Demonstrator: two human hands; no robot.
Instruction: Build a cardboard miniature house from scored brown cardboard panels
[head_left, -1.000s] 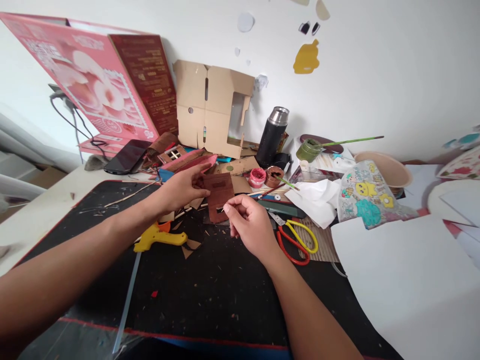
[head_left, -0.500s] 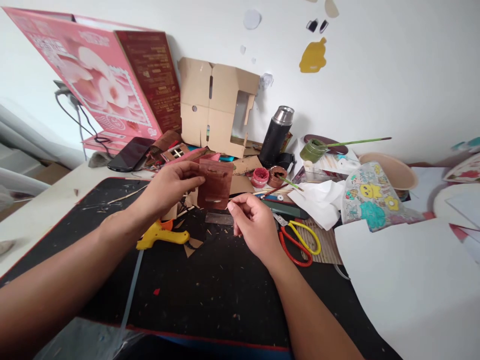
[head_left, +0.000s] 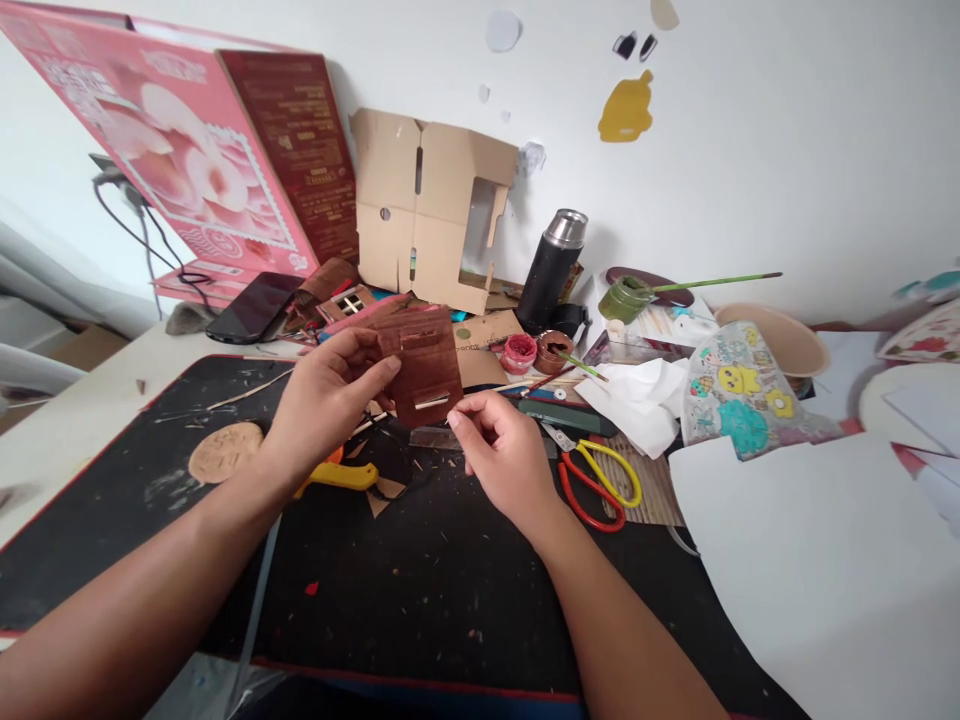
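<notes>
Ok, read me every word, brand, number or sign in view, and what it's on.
None reads reliably.
Pink box: lettering, too blurred.
Cardboard scrap: dark print, too small.
Scissors blade: faint mark, unreadable.
Green case: pale marks, unreadable.
Brown card: no print visible.

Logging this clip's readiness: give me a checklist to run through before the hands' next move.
1. Left hand gripping the brown card: ok.
2. Right hand pinching something: cannot tell; too small to make out.
3. Glue gun fully visible: not ok; left wrist partly hides it.
4. Scissors set down: ok; beside the right wrist.
5. Pink paint jar covered: not ok; open.
</notes>
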